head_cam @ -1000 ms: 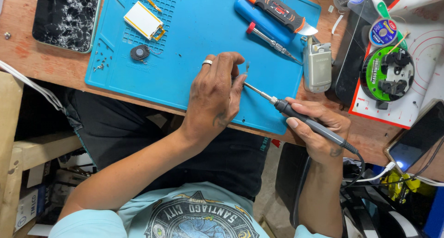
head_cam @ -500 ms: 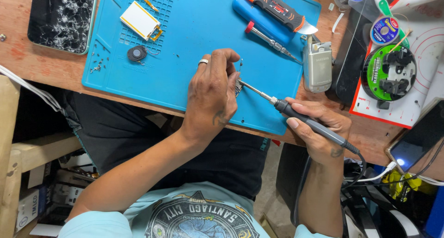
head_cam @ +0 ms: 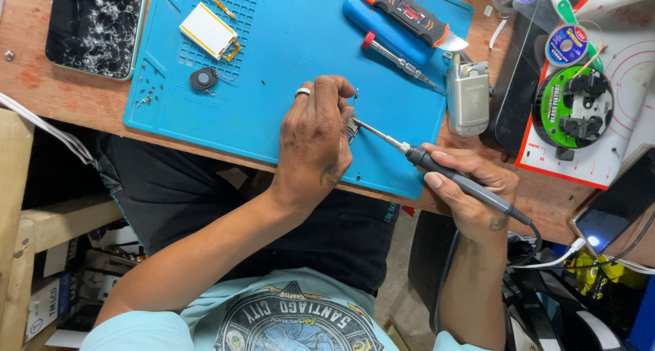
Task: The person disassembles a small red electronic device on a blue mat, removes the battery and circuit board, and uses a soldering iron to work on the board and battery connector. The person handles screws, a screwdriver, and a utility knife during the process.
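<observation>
Soldering is the step in hand, as I judge it: my right hand [head_cam: 471, 187] has its fingers closed round the grip of the soldering iron [head_cam: 437, 168], its tip touching a small part [head_cam: 352, 127] on the blue mat [head_cam: 286, 64]. My left hand [head_cam: 314, 143] pinches that part, fingers curled tight, ring showing. Next, I think, calls for a steady tip and the part kept pinned flat. Up the desk [head_cam: 75, 95], a white flat battery [head_cam: 208, 32] lies on the mat, a cracked phone [head_cam: 95, 25] left of it, and a round green spool [head_cam: 572, 107] sits on a white sheet with red lines, right.
</observation>
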